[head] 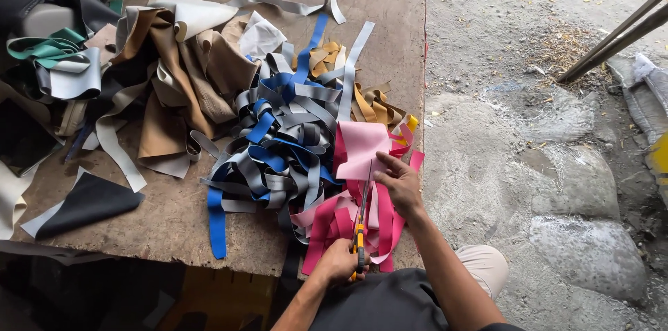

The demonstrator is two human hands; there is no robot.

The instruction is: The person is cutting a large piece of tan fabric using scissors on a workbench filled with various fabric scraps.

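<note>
Left hand (pixel 339 261) closed around the orange-handled scissors (pixel 361 223), blades running up into the pink sheet (pixel 362 150) that the right hand (pixel 398 183) pinches just beside the cut; sheet likely light, limp, slick, best held taut near blades.

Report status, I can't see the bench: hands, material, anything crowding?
Left hand working orange-handled scissors. Right hand holding pink sheet. Grey and blue strips heaped alongside, touching.

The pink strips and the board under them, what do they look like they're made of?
Pink strips: probably faux leather or vinyl; smooth, faintly shiny, holding curves and clean-cut edges. Board: looks like worn plywood or hardboard; flat, matte brown, scuffed.
</note>
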